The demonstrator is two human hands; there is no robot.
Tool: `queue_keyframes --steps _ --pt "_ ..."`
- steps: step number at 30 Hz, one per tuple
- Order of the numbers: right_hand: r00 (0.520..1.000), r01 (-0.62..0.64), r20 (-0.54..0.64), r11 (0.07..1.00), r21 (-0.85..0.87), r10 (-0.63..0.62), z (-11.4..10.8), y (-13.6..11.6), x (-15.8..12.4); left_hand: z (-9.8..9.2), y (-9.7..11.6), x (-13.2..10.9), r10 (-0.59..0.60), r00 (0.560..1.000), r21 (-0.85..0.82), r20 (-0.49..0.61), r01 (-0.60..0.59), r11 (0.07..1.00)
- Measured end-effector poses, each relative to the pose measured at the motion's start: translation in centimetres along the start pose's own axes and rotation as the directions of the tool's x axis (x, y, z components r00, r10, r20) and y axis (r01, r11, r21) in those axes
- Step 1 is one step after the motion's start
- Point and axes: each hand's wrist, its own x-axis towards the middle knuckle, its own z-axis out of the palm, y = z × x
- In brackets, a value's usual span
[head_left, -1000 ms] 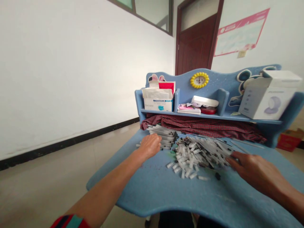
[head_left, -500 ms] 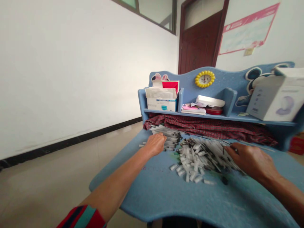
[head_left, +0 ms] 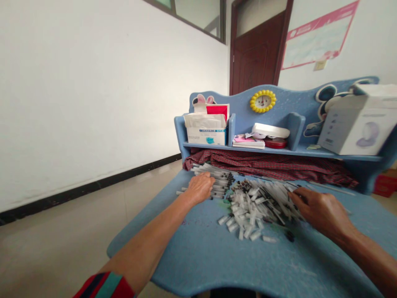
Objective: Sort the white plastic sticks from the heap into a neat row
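Note:
My left hand (head_left: 201, 187) rests with curled fingers over a row of clear pens with black ends (head_left: 221, 182), at the left of the blue desk. What its fingers grip, if anything, is hidden behind the hand. To the right, my right hand (head_left: 322, 207) reaches to the edge of a heap of thin clear tubes and dark refills (head_left: 276, 200). Its thumb and forefinger are pinched together at the tubes; what lies between them is too small to make out. Short clear caps (head_left: 245, 211) lie loose at the near side of the heap.
The blue desk (head_left: 198, 256) has a curved front edge. Behind the heap lies a bunched red checked cloth (head_left: 266, 163). The shelf above holds a mask box (head_left: 206, 135), papers (head_left: 248, 142), a red round tin (head_left: 275, 143) and a large white box (head_left: 350, 120). A small black piece (head_left: 289, 236) lies nearer me.
The whole view has shifted slightly, with the desk a little further left in it. My right fingers have closed in on the tubes; the left hand stays over the pen row.

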Motion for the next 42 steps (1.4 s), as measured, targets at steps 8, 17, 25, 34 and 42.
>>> queue_keyframes --steps 8,17,25,34,42 --pt "0.883 0.439 -0.3 0.864 0.248 -0.362 -1.7 -3.5 -1.9 -3.4 4.9 -2.2 0.3 0.926 0.076 -0.23 -0.29 0.954" --pt "0.956 0.238 0.007 0.794 0.56 -0.292 -2.6 -4.8 -2.3 -5.2 7.8 -2.0 0.494 0.785 0.021 -0.373 -0.525 0.851" --pt "0.953 -0.074 0.208 0.498 0.864 -0.22 -2.8 -3.8 -1.2 -4.7 8.7 -0.5 0.521 0.729 -0.031 -0.444 -0.594 0.804" --pt "0.94 -0.097 0.247 0.511 0.854 -0.235 -2.3 -3.6 -1.0 -3.0 8.8 -0.9 0.487 0.745 -0.114 -0.457 -0.591 0.798" --pt "0.932 -0.091 0.259 0.528 0.845 -0.254 -2.8 -3.8 -1.2 -2.8 8.7 -1.8 0.452 0.746 -0.251 -0.489 -0.617 0.746"
